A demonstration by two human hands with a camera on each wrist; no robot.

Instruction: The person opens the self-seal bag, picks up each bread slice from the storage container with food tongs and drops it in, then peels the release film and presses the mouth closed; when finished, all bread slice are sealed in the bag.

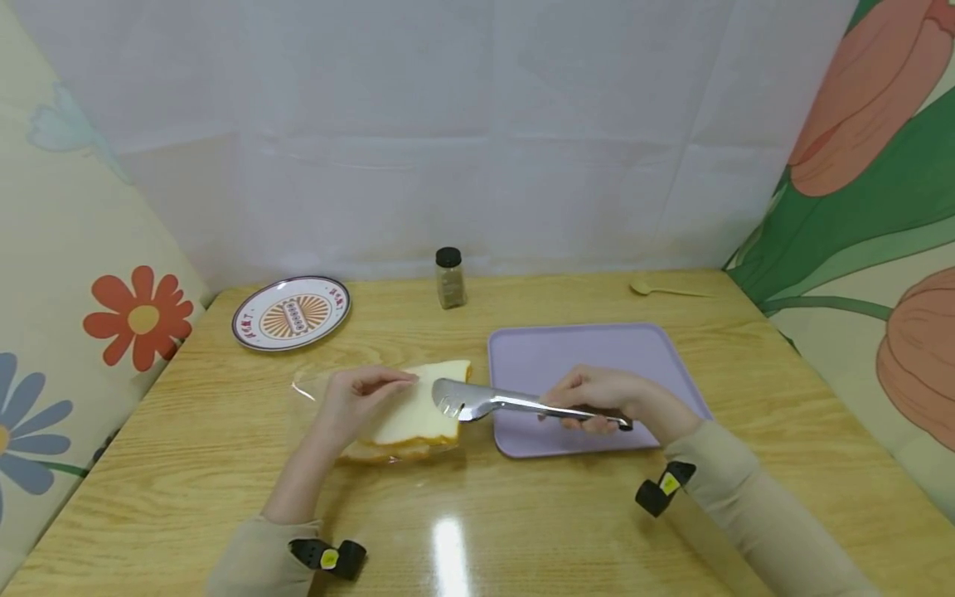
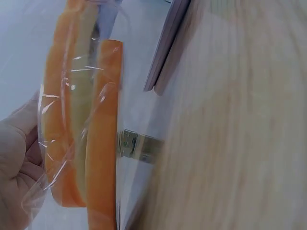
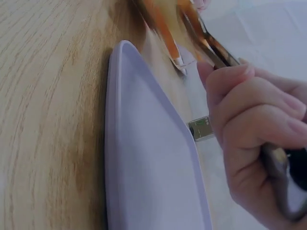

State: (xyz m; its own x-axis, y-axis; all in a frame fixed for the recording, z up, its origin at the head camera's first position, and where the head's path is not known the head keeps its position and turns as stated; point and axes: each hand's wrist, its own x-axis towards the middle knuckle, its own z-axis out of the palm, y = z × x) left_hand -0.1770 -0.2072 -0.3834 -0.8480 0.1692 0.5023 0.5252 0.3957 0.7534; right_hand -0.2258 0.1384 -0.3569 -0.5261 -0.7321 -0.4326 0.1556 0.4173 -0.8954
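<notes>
Slices of bread [image 1: 418, 410] with orange-brown crusts lie one over another in a clear plastic bag [image 1: 306, 388], left of centre on the table. My left hand [image 1: 356, 406] is over the top slice, its fingertips pinching the bag's film. In the left wrist view that hand [image 2: 19, 163] shows curled beside the bagged slices [image 2: 103, 129]. My right hand [image 1: 597, 396] grips metal tongs [image 1: 515, 402] by the handle, above the purple tray. The tongs' broad head overlaps the right part of the top slice. Curled fingers [image 3: 259, 110] wrap the handle in the right wrist view.
The purple tray [image 1: 522, 344] lies right of the bread. A round patterned plate [image 1: 328, 319] is at the back left, and a black-capped seasoning jar [image 1: 451, 286] stands at the back centre. A yellowish spoon [image 1: 656, 289] lies at the back right.
</notes>
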